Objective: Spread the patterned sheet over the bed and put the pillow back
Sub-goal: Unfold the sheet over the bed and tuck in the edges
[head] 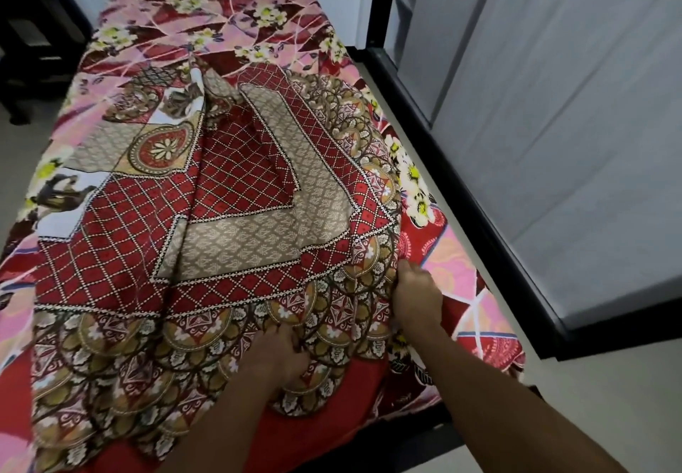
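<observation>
Low in the frame, both hands gripped the patterned sheet [221, 192]. Left hand [282, 356] pinched its border at lower centre; right hand [417, 293] clutched its edge on the bed [228, 15].

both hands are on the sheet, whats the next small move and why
Probably draw the hands apart along the near edge. The left hand and right hand both grip the patterned sheet close together, and it lies creased and folded down its middle, leaving the floral cover bare at the far end and right side.
</observation>
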